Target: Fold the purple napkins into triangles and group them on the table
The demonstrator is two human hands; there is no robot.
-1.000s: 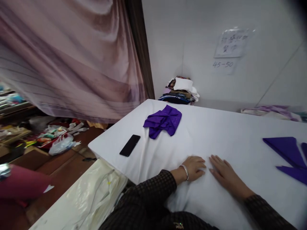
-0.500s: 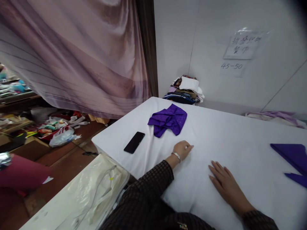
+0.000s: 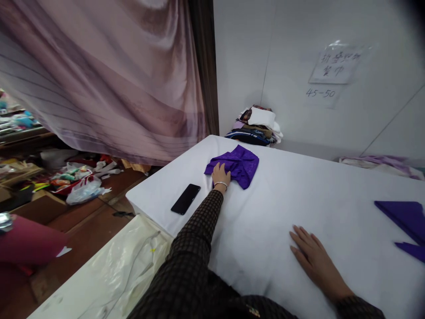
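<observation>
Left hand (image 3: 221, 176) touches the crumpled purple cloth (image 3: 245, 167) at upper centre, whether gripping cannot be told, while right hand (image 3: 312, 257) lies open, palm-down at lower right, apparently bracing on the white tabletop (image 3: 265, 226).

From here I see a purple cloth (image 3: 246, 165), crumpled, w/ loose folds on its L side & a flatter R part, lying on the white tabletop (image 3: 282, 190) nr the far edge, partly under the L hand (image 3: 221, 175).
</observation>
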